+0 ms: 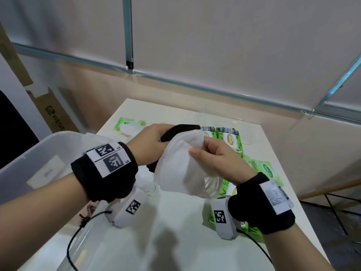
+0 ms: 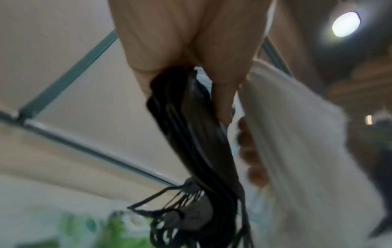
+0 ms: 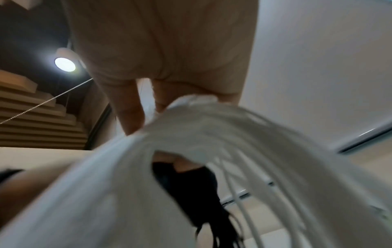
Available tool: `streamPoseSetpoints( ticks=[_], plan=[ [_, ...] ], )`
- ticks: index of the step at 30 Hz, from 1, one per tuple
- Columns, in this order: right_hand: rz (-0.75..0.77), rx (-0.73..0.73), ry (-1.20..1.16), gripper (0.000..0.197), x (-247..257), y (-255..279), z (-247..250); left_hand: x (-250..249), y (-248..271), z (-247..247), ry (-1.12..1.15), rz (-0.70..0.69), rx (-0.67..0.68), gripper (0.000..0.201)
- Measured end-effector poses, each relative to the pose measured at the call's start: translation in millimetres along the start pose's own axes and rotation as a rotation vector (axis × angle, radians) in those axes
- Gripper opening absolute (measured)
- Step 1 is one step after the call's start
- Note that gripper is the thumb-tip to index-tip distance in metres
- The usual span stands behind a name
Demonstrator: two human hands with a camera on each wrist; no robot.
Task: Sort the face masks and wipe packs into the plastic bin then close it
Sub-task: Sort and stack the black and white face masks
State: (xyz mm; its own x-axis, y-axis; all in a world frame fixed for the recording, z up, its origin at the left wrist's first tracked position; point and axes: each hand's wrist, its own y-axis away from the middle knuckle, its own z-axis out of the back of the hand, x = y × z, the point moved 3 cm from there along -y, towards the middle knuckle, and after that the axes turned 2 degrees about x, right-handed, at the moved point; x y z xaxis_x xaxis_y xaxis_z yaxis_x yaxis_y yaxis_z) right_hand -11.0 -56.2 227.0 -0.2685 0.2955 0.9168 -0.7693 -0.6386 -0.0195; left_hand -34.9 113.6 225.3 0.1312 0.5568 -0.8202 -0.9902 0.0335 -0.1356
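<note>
Above the white table (image 1: 172,222), my left hand (image 1: 150,141) grips a stack of black face masks (image 1: 181,130), whose ear loops dangle in the left wrist view (image 2: 191,134). My right hand (image 1: 211,153) pinches a stack of white face masks (image 1: 181,163) just beside it; the white stack fans out in the right wrist view (image 3: 191,151), with the black masks (image 3: 191,188) behind it. Green wipe packs (image 1: 228,139) lie on the table beyond and right of my hands. The clear plastic bin (image 1: 29,163) stands open at the left.
Another wipe pack (image 1: 129,126) lies at the table's far left, more packs (image 1: 269,171) under my right wrist. A clear lid-like piece (image 1: 218,116) rests at the table's far edge. Cardboard boxes (image 1: 54,112) stand by the wall at left.
</note>
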Motion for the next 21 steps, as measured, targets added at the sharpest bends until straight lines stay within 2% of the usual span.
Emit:
streamPoseSetpoints(
  ticks=[2,4,6,8,11,13,14,15,16,18,21],
  plan=[
    [0.005,-0.054,0.073,0.042,-2,-4,-2,-7,4,-7,0.188,0.054,0.044,0.042],
    [0.016,-0.086,0.130,0.054,-2,-7,-2,-8,4,-9,0.315,0.132,0.051,0.061],
    [0.021,-0.102,0.188,0.053,-2,-10,-3,-7,5,-10,0.291,0.093,0.078,0.066],
    [0.039,-0.116,0.209,0.054,-1,-11,-3,-6,8,-8,0.191,0.034,0.097,0.051],
    [0.040,-0.239,0.137,0.034,-4,-13,2,1,11,2,0.236,0.053,0.091,0.043],
    [0.025,-0.279,0.107,0.045,-4,-13,4,-1,13,7,0.304,0.062,0.125,0.041],
    [-0.004,-0.233,0.104,0.054,-5,-14,2,-4,15,7,0.334,0.066,0.162,0.040],
    [-0.038,-0.160,0.091,0.055,-4,-15,-2,-6,17,6,0.370,0.068,0.198,0.038],
    [-0.071,-0.084,0.052,0.046,-5,-15,-7,-8,20,4,0.400,0.071,0.220,0.039],
    [-0.116,-0.012,-0.053,0.033,-4,-15,-14,-7,23,5,0.386,0.082,0.203,0.054],
    [-0.156,-0.126,-0.100,0.045,-7,-21,-9,-4,28,12,0.057,0.094,0.191,0.108]
  ],
)
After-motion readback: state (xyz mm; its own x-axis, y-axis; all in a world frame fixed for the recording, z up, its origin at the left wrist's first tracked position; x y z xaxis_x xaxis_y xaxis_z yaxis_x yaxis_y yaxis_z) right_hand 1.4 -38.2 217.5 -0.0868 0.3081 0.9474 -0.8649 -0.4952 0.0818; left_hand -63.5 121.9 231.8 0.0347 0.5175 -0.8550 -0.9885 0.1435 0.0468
